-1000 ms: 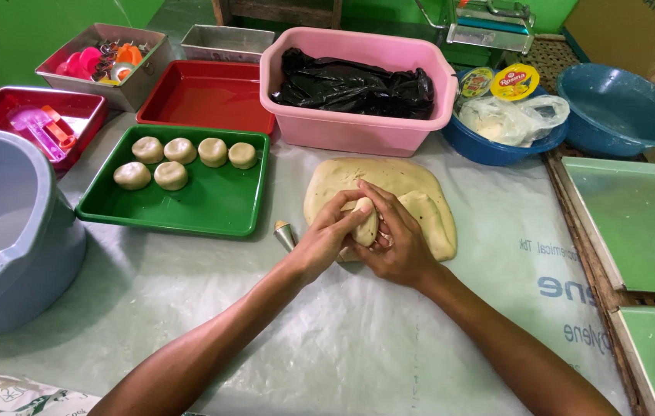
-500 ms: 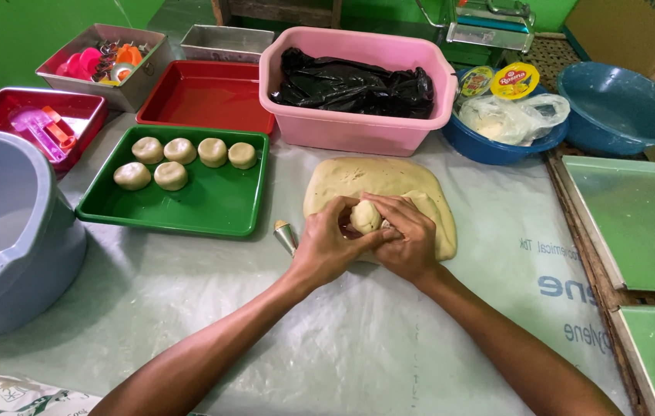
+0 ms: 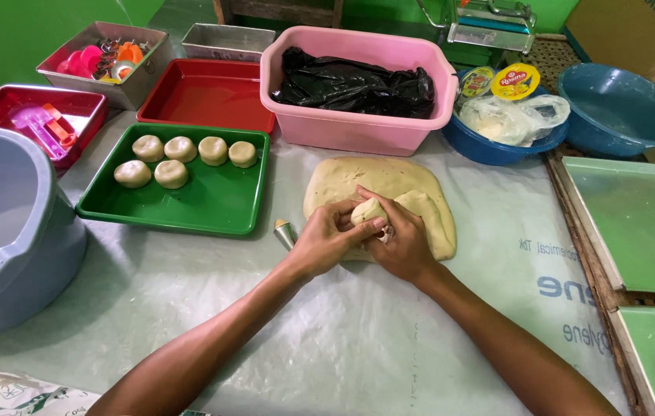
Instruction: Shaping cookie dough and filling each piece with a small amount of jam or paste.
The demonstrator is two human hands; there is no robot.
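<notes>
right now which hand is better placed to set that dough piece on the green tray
Left. The left hand lies on the side of the dough piece facing the green tray; the right hand would cross over.

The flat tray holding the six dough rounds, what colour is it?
Green; the flat plastic tray shows clearly in the head view.

six dough rounds (image 3: 181, 156) sit on one green tray (image 3: 212, 202); two red trays (image 3: 208, 94), one pink tub (image 3: 358, 127), two blue bowls (image 3: 624, 115), one grey basin (image 3: 11, 231), two metal tins (image 3: 227, 42), one dough slab (image 3: 389, 181), two hands (image 3: 327, 243).
</notes>
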